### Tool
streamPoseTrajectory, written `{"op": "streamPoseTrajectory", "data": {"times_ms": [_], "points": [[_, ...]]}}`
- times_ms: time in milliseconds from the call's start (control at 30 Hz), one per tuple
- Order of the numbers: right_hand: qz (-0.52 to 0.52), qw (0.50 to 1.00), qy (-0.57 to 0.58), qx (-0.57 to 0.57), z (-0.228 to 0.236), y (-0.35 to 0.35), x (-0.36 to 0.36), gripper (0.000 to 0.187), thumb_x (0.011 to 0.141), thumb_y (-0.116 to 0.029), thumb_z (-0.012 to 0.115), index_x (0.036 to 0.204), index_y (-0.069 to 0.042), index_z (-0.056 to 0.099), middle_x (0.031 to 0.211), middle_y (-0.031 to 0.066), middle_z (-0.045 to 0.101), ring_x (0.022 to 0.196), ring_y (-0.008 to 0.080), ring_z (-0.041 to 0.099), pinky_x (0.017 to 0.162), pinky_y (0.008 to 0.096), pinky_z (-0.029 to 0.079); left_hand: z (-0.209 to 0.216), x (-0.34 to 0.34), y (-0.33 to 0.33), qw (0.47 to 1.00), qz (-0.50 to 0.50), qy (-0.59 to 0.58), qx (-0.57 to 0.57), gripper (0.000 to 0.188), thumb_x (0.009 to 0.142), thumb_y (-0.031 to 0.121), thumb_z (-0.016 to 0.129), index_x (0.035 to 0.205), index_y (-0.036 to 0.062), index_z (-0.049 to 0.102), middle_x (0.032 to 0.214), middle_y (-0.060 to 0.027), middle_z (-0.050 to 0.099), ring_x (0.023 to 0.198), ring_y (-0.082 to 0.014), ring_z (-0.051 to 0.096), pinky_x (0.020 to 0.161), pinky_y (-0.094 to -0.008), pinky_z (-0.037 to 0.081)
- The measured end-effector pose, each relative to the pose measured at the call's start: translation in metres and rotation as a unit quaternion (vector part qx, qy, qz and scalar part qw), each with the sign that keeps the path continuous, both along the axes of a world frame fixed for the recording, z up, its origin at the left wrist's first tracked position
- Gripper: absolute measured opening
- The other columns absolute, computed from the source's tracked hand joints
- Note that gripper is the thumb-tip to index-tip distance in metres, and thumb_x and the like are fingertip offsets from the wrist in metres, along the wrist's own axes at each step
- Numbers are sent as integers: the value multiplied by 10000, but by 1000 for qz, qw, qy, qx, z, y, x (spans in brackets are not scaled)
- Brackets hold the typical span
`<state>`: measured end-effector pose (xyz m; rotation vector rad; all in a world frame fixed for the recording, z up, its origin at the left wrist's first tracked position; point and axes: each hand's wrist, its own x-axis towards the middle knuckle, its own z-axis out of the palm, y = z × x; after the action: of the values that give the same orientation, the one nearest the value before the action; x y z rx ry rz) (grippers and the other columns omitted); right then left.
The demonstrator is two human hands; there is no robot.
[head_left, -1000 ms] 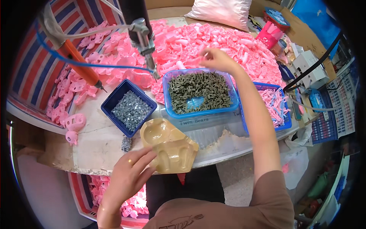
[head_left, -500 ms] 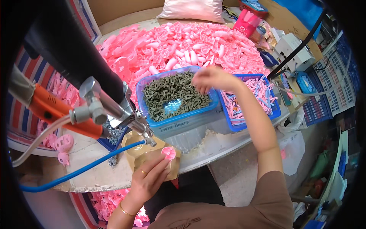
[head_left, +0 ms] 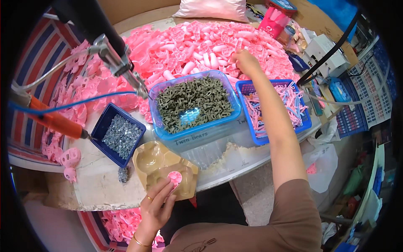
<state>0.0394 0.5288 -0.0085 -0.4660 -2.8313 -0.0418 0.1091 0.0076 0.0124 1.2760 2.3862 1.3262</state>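
Note:
My left hand (head_left: 157,206) has its fingers closed at the edge of a small round pink plastic part (head_left: 175,178). That part is over a tan moulded fixture (head_left: 150,154) with rounded hollows, at the table's front edge. Farther off, my right hand (head_left: 247,64) reaches past the baskets to the big heap of pink plastic parts (head_left: 168,48). Its fingers are bent against the heap, and what they grip cannot be made out. Between my hands stands a clear blue tub (head_left: 189,133) full of dark green clips; a blue basket (head_left: 260,140) of pink and light-blue strips lies under my right forearm.
A dark blue tray (head_left: 100,122) of small metal screws stands left of the fixture. An orange electric screwdriver (head_left: 58,122) and a metal air tool (head_left: 117,59) with a blue hose hang at the left. A white box-shaped machine (head_left: 327,54) stands at the back right.
My right hand has moved from above the green clips to the pink heap. The left hand and round part have shifted slightly down-left. The hanging tools have swung away left, uncovering the screw tray.

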Motion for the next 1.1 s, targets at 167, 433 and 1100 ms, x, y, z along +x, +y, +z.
{"op": "streamPoseTrajectory", "data": {"times_ms": [167,433,1100], "points": [[23,947,179,-265,4,40,8,175,832,-112,681,991,-44,707,887,89,714,791,189,682,711,326,539,-1,5,-3,1000,-6,-20,-7,296,860,-63,648,1153,-22,670,1219,-198,641,1016,-271,685,828,-320,588],[-4,861,94,-499,38,-29,29,271,918,-162,574,1151,-49,657,873,18,684,784,87,644,632,229,493,-4,10,-7,998,3,44,-35,340,824,-4,720,1162,14,680,1166,-156,675,983,-306,687,819,-360,572],[416,874,-14,-250,29,-329,135,296,818,-70,698,1107,-82,635,1121,97,651,1033,278,636,829,382,546,-41,37,-20,957,-51,284,31,339,749,119,758,1081,83,701,1108,-59,665,979,-250,630,895,-410,515]]}}
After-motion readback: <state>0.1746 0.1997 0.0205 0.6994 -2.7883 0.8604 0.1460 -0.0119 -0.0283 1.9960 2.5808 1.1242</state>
